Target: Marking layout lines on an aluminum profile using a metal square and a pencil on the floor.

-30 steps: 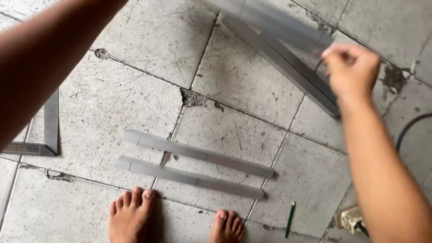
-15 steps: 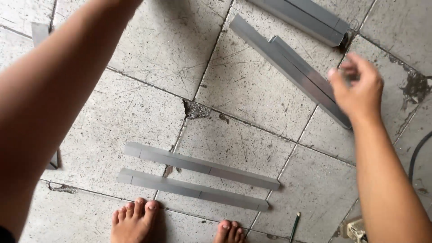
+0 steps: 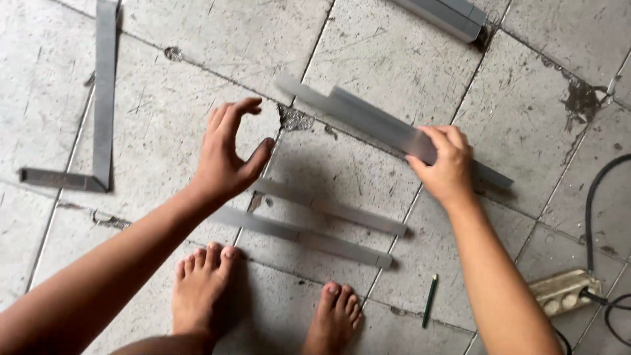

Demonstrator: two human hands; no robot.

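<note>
Right hand is clamping the grey metal bar, fingers wrapped over its top edge near the lower end. The bar is running diagonally from 10 o'clock to 4 o'clock just above frame centre; its lower end is touching or close to the floor, and the upper end looks slightly raised, though I cannot tell for sure. It is blurring a little, so it may consist of more than one length lying together.

Left hand is hovering open at 9 o'clock of the bar, thumb and fingers curved apart, holding nothing, well short of the bar's upper end.

Handling note, as a judgement: a long thin piece gripped at one end will tend to swing; a second grip near the far end would be steadying it and sparing the tiles a scrape.

Materials: bar is flat-faced, matte grey, straight-edged, apparently a metal profile. Two strips of like grey stock are lying parallel on the floor at 6 o'clock of the bar, just ahead of bare feet. An L-shaped frame is lying at 9 o'clock. More profile at 12 o'clock. Floor is rough, stained concrete tile with dark joints. A green pencil and a power strip with black cable are lying at 5 o'clock.
</note>
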